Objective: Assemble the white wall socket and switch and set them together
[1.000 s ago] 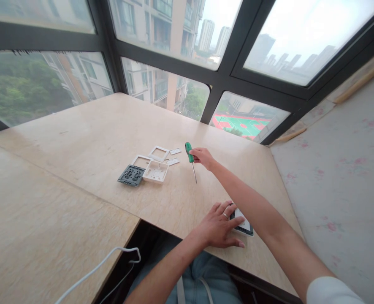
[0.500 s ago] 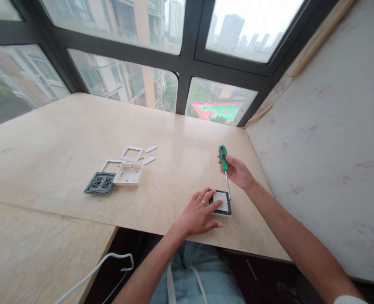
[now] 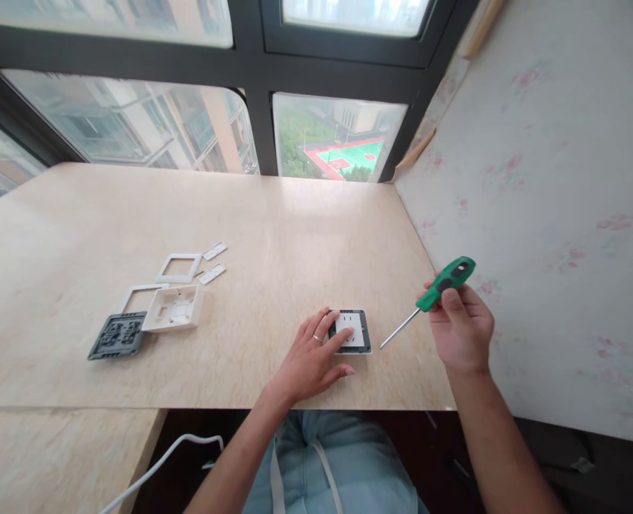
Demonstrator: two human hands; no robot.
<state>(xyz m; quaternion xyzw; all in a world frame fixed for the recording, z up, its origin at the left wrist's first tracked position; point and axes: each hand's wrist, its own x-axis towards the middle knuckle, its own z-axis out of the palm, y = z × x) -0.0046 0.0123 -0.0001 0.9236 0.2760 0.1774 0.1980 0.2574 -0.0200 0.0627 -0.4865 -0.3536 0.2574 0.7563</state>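
A wall socket [image 3: 357, 330] with a white face and dark grey frame lies flat on the tabletop, close to its front edge. My left hand [image 3: 312, 360] rests over its left side with fingers spread, fingertips on the face and thumb extended below. They cover part of the socket. Off to the right, my right hand [image 3: 464, 325] is closed round the green handle of a screwdriver [image 3: 448, 283]. Its metal shaft slants down to the left, and the tip is apart from the socket's right edge.
On the left of the tabletop [image 3: 273, 243] lie a white mounting box [image 3: 188, 308], a dark grey panel [image 3: 118, 335], two white frames [image 3: 160, 267] and two small white strips [image 3: 211, 273]. A papered wall [image 3: 552, 235] borders the right; windows stand behind. A white cable [image 3: 180, 439] hangs at the front left.
The screwdriver has come away from the socket's right edge and moved right with my right hand, tilting over. My left hand stays on the socket. The camera view has shifted.
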